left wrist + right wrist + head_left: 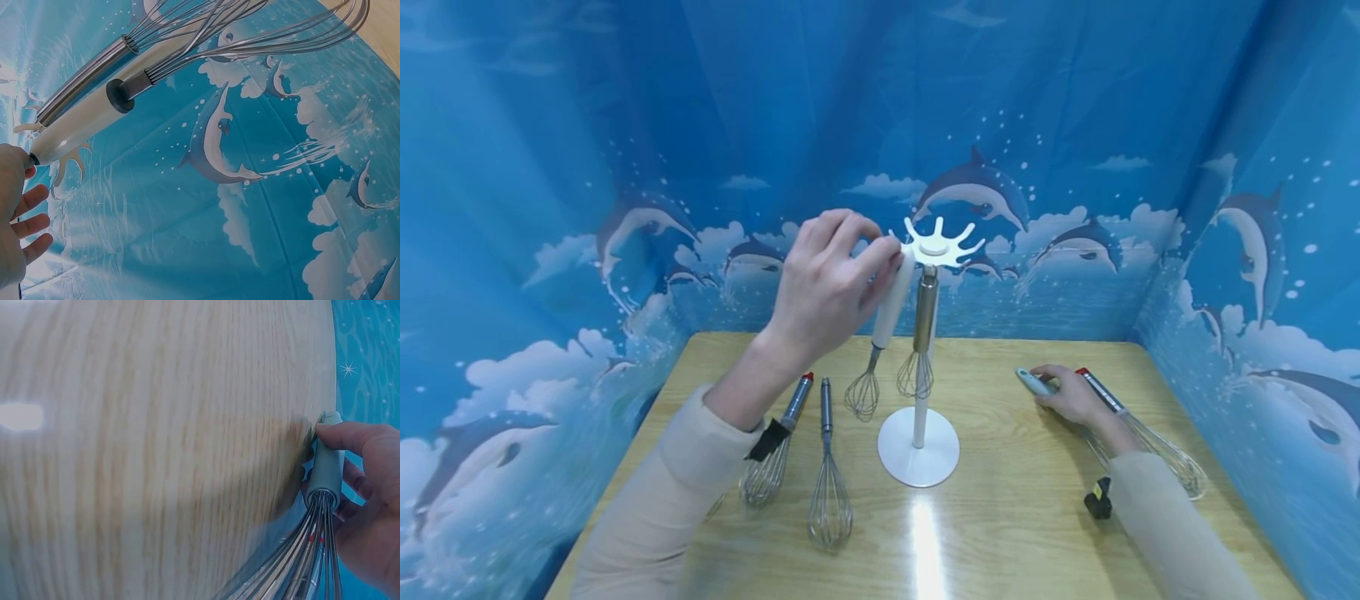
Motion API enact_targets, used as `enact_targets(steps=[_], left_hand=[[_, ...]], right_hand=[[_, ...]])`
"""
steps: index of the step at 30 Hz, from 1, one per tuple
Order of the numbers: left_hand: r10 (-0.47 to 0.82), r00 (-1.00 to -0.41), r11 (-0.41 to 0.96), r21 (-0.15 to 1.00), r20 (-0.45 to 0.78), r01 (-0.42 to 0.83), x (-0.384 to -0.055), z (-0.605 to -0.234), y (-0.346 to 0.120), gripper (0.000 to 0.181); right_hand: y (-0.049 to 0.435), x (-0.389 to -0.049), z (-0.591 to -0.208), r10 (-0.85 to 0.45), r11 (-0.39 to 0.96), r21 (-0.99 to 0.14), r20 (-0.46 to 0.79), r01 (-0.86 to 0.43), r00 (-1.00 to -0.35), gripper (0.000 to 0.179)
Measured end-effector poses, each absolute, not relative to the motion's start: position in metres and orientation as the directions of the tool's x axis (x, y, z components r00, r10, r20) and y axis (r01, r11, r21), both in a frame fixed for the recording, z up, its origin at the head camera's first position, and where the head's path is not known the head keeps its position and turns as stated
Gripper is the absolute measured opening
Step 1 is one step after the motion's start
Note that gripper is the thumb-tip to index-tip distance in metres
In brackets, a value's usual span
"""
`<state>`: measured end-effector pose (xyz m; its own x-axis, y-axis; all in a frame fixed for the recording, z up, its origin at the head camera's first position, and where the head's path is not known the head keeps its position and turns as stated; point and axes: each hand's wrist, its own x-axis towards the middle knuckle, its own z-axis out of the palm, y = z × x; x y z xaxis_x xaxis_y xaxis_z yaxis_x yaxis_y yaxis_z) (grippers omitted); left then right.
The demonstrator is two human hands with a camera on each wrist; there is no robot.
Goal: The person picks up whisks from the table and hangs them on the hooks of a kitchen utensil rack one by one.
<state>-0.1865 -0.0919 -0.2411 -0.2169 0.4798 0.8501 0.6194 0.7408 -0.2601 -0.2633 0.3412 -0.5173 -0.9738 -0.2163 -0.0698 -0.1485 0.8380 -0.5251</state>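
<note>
My left hand (838, 271) is raised beside the white rack's (934, 244) pronged top. Its thumb and forefinger pinch the upper end of a white-handled whisk (891, 308), which hangs wires down. In the left wrist view the other fingers of the left hand (19, 219) stand spread apart from the handle. A metal-handled whisk (926, 312) hangs from the rack next to it. Low at the right, my right hand (1075, 396) grips the pale blue handle of another whisk (326, 465), thumb on one side and fingers on the other. Its wires are partly hidden by the hand in the head view.
A whisk with a red-tipped handle (1105, 390) lies right of my right hand. On the left of the wooden table (1000, 533) lie a red-tipped whisk (793, 404) and a plain metal whisk (828, 467). Blue dolphin-print curtains (820, 100) surround the table.
</note>
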Motion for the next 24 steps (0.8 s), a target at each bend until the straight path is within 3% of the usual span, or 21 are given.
enact_targets(steps=[24], left_hand=[[0.477, -0.222, 0.737, -0.25, 0.85, 0.628, -0.187, -0.241, -0.093, 0.016]], right_hand=[[0.334, -0.261, -0.502, -0.168, 0.811, -0.578, -0.085, -0.089, -0.982, 0.055]])
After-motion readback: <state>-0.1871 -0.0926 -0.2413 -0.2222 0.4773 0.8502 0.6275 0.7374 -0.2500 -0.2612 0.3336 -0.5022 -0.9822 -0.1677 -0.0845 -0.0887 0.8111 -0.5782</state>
